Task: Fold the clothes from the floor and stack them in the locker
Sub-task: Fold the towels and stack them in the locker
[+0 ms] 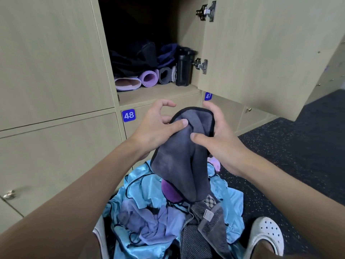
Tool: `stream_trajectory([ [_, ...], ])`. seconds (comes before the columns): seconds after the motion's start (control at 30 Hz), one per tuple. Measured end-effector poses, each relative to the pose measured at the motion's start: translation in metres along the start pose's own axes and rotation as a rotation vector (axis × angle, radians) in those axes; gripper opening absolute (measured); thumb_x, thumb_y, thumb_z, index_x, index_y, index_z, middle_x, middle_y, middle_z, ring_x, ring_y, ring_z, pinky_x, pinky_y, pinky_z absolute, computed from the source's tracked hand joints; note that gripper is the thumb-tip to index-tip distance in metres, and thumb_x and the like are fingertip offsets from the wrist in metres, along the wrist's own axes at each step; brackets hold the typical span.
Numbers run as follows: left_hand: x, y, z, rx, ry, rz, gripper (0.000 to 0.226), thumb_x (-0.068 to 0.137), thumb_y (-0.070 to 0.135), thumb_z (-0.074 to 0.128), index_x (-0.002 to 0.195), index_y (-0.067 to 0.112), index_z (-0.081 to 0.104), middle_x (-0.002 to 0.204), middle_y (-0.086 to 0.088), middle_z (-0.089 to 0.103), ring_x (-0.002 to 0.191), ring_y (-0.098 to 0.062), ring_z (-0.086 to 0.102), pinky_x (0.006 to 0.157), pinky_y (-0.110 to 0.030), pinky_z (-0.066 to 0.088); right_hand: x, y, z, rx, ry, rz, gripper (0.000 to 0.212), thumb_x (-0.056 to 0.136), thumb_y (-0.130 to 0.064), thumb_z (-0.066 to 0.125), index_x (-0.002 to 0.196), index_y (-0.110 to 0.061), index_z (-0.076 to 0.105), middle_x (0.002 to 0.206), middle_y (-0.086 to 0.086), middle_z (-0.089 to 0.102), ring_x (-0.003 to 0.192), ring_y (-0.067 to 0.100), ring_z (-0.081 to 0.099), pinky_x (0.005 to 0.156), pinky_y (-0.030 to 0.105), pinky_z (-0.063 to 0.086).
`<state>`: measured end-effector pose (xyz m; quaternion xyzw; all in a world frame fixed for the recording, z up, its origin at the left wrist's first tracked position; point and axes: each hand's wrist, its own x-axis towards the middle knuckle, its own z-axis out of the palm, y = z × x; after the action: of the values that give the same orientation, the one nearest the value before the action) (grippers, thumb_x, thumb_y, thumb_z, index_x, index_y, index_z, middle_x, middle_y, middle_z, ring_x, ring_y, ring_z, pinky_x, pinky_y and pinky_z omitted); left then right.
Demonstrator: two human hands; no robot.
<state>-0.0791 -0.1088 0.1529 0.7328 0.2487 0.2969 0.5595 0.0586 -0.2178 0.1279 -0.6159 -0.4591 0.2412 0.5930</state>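
A dark grey towel with black edging hangs in front of me, held up at its top between both hands. My left hand grips its left side with the thumb pressed on the cloth. My right hand holds the right side, thumb on the front and fingers curled round the edge. Below lies a pile of clothes on the floor: shiny light blue fabric, a lilac piece, a purple piece and a grey striped towel. The open locker is straight ahead above the hands.
Inside the locker stand a black bottle, rolled lilac and grey mats and dark bags. Its door hangs open at the right. Closed lockers 48 and 47 sit below. My white shoe rests on dark speckled floor.
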Motion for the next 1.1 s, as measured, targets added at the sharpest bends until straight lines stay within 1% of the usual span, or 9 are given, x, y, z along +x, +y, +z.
stream_trajectory([
  [0.1,0.001,-0.010,-0.003,0.124,-0.042,-0.127,0.064,0.083,0.040,0.078,0.134,0.034,0.041,0.102,0.000,0.076,0.083,-0.006,0.071,0.070,-0.021,0.056,0.005,-0.003,-0.001,0.108,0.152,-0.029,0.071,0.088,0.002,0.061,0.140,-0.042,0.041,0.130,-0.008,0.060,0.117,0.007,0.060,0.103,0.041,0.050],
  [0.23,-0.008,-0.026,-0.001,0.257,-0.156,-0.252,0.108,0.055,0.062,0.086,0.145,0.044,0.030,0.127,0.004,0.065,0.114,-0.015,0.064,0.102,-0.037,0.051,0.010,-0.001,-0.008,0.168,0.289,-0.016,0.066,0.090,-0.001,0.062,0.137,-0.041,0.041,0.135,-0.008,0.057,0.123,0.009,0.056,0.108,0.043,0.046],
  [0.43,0.000,-0.021,0.003,-0.030,0.012,-0.137,0.063,0.066,0.020,0.086,0.118,0.032,0.052,0.103,-0.016,0.075,0.096,-0.036,0.072,0.088,-0.057,0.057,0.007,0.008,-0.017,0.138,0.054,0.060,0.112,0.060,-0.033,0.089,0.146,-0.056,0.020,0.153,-0.009,0.042,0.134,0.008,0.048,0.112,0.043,0.041],
  [0.53,0.002,-0.014,0.003,-0.084,0.027,-0.069,0.058,0.076,0.011,0.084,0.123,0.027,0.054,0.102,-0.017,0.075,0.099,-0.038,0.071,0.091,-0.055,0.056,0.001,0.008,-0.010,0.063,-0.074,0.062,0.086,0.073,-0.008,0.082,0.141,-0.044,0.042,0.133,0.001,0.062,0.117,0.015,0.063,0.106,0.042,0.048],
  [0.63,0.001,-0.014,0.006,-0.128,0.141,-0.042,0.057,0.081,0.009,0.081,0.126,0.027,0.052,0.099,-0.010,0.077,0.094,-0.029,0.074,0.081,-0.040,0.060,0.002,0.003,0.000,0.046,0.061,0.014,0.058,0.083,0.010,0.063,0.121,-0.034,0.061,0.118,0.001,0.069,0.111,0.018,0.066,0.101,0.038,0.051],
  [0.77,-0.005,-0.019,0.017,-0.183,0.206,-0.238,0.075,0.076,0.026,0.087,0.135,0.025,0.040,0.106,-0.008,0.071,0.088,-0.018,0.071,0.070,-0.030,0.055,0.013,0.000,0.000,0.146,0.332,0.023,0.044,0.084,0.008,0.059,0.120,-0.018,0.057,0.114,0.003,0.067,0.109,0.019,0.064,0.095,0.031,0.052],
  [0.87,-0.009,-0.019,0.025,-0.335,0.109,-0.363,0.049,0.080,0.029,0.083,0.119,0.009,0.060,0.089,-0.003,0.076,0.073,-0.015,0.071,0.061,-0.030,0.056,0.016,-0.001,-0.005,0.283,0.419,0.097,0.040,0.088,0.002,0.065,0.121,-0.016,0.051,0.106,0.002,0.066,0.102,0.019,0.066,0.090,0.034,0.055],
  [0.97,-0.011,-0.010,0.031,-0.436,0.128,-0.267,0.012,0.089,0.008,0.072,0.099,0.008,0.065,0.080,-0.007,0.077,0.066,-0.017,0.073,0.053,-0.027,0.057,0.011,0.002,-0.003,0.377,0.246,0.157,0.042,0.087,-0.008,0.073,0.124,-0.009,0.053,0.115,0.009,0.069,0.108,0.022,0.068,0.095,0.038,0.055],
  [1.1,-0.008,-0.002,0.029,-0.445,0.183,-0.164,0.013,0.090,0.005,0.070,0.102,0.005,0.066,0.093,-0.016,0.076,0.080,-0.025,0.074,0.067,-0.032,0.062,0.002,0.005,-0.002,0.397,-0.110,0.233,0.060,0.075,-0.021,0.080,0.127,-0.008,0.051,0.122,0.013,0.068,0.111,0.025,0.068,0.096,0.041,0.055],
])
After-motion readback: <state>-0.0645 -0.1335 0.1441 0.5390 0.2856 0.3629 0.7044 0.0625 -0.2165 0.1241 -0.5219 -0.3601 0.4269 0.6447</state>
